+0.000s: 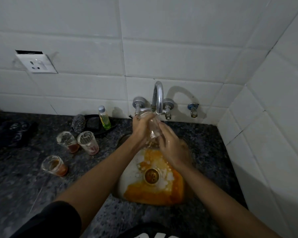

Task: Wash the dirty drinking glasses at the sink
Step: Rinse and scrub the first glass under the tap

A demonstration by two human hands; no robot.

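A clear drinking glass (153,126) is held tilted under the chrome tap (158,98), over the sink (127,176). My left hand (141,129) grips it from the left, fingers curled round its upper part. My right hand (170,146) touches its right side and base with wet fingers. Orange liquid and foam lie in the sink basin around the drain (151,175). Three dirty glasses stand on the counter to the left: one with orange residue (67,139), one with pinkish residue (88,142), and a nearer one (54,165).
A dish soap bottle (104,117) and a steel scrubber (78,122) sit by a dark tray (93,124) behind the glasses. A dark cloth (12,133) lies far left on the granite counter (24,186). A wall socket (36,63) is above. Tiled walls close in behind and right.
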